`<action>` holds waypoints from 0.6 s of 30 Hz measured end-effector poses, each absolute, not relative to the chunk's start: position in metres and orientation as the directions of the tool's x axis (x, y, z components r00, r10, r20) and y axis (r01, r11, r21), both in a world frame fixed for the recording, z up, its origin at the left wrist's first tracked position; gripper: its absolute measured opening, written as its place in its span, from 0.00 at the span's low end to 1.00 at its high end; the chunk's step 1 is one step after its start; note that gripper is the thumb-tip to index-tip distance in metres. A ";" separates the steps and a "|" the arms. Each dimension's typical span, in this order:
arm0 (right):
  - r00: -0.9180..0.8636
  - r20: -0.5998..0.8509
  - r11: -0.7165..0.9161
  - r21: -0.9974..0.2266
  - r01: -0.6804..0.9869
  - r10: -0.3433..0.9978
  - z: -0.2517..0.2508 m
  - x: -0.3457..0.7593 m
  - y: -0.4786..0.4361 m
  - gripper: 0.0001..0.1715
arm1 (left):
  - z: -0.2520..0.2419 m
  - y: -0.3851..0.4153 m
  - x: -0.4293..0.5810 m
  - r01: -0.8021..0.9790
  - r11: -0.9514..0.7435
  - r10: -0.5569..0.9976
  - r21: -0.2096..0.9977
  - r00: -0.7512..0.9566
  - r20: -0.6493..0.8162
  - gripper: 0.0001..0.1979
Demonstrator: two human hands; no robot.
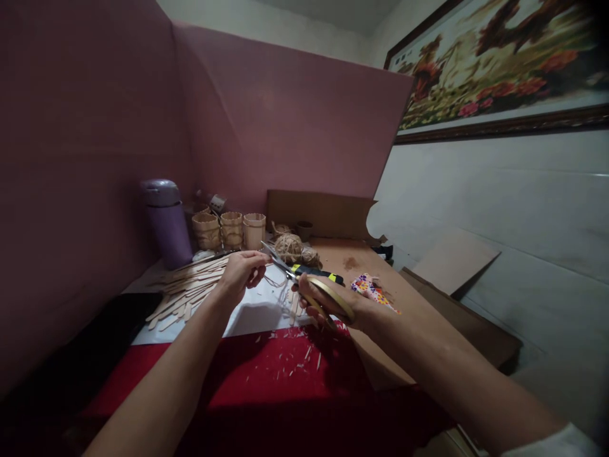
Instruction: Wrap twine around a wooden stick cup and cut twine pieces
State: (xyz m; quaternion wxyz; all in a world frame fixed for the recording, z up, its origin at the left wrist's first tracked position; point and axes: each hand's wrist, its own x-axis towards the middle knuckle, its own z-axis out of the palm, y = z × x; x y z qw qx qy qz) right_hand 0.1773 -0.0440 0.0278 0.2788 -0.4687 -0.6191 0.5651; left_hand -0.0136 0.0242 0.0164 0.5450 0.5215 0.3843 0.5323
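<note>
My left hand (242, 271) is in the middle, its thumb and fingers pinched together on something too small to make out. Thin strands hang in a loop just below its fingertips. In my right hand (358, 307) is a pair of scissors (339, 298) with gold handles. The blades are parted and point left, close to my left fingertips. Beneath both hands lies a white sheet (247, 320). Wooden craft sticks (190, 289) are piled to the left of my left hand. A few more sticks (295, 311) lie below the scissors.
Three light wooden cups (231, 230) and a purple flask (170, 231) stand at the back left. Balls of twine (288, 247) sit behind the scissors, near a black-and-yellow tool (323, 274). Patterned scraps (368, 289) lie right. Shavings litter the red cloth (266, 381).
</note>
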 end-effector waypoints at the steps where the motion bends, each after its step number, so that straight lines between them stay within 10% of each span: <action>1: -0.419 -0.195 -0.102 -0.967 0.234 0.887 0.026 0.176 -0.041 0.40 | 0.016 0.024 -0.014 -0.180 -0.108 0.981 0.978 0.141 0.135 0.07; 18: -0.457 -0.158 -0.116 -0.986 0.118 0.875 0.015 0.178 -0.033 0.36 | 0.017 0.023 -0.014 -0.173 -0.096 0.980 0.980 0.157 0.124 0.06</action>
